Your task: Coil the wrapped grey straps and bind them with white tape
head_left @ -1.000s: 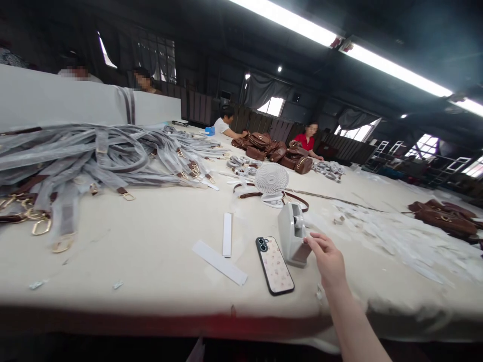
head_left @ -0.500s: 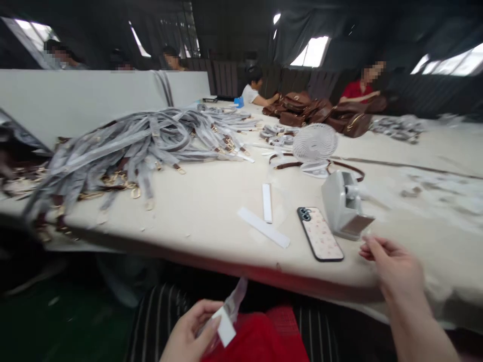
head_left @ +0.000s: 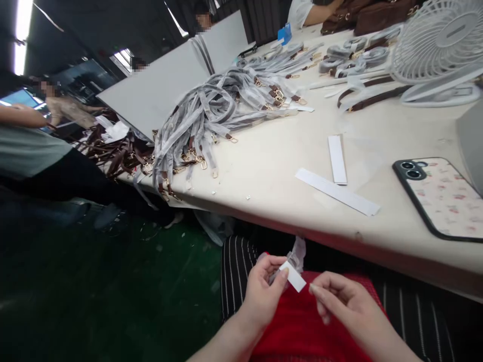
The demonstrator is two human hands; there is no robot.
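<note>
Long cream worktable (head_left: 264,166), dark green floor (head_left: 113,281), grey partition board (head_left: 162,90), dim hall

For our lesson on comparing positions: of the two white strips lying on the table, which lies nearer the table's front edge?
The longer white strip, lying slantwise; the shorter strip lies behind it, farther from the table edge.

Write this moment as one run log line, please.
left hand: pinches white tag and clear wrap | right hand: beside tag, contact unclear | phone: on table

A phone (head_left: 439,196) lies on the table (head_left: 271,166) beside two white strips (head_left: 337,191), near wrapped straps (head_left: 211,110) and a fan (head_left: 433,45).
</note>
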